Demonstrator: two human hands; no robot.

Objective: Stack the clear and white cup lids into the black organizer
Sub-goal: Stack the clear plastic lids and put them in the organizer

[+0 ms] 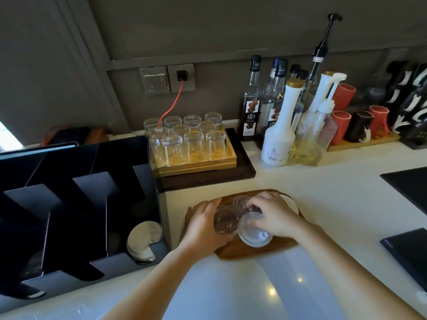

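Observation:
A wooden tray (249, 251) lies on the white counter with clear and white cup lids on it. My left hand (204, 224) grips a stack of clear lids (225, 221) at the tray's left side. My right hand (271, 213) reaches over the tray, its fingers curled on a clear lid (241, 202) and lying above a white lid (254, 235). The black organizer (76, 218) stands to the left, with a stack of white lids (143, 241) in its rightmost slot. Another slot further left holds clear lids (32, 266), dimly visible.
Behind the tray, upturned glasses (191, 139) stand on a wooden rack. Syrup bottles (277, 107) and pump bottles line the back wall, with red and black mugs (360, 121) to the right. Black flat objects (409, 188) lie at the counter's right edge.

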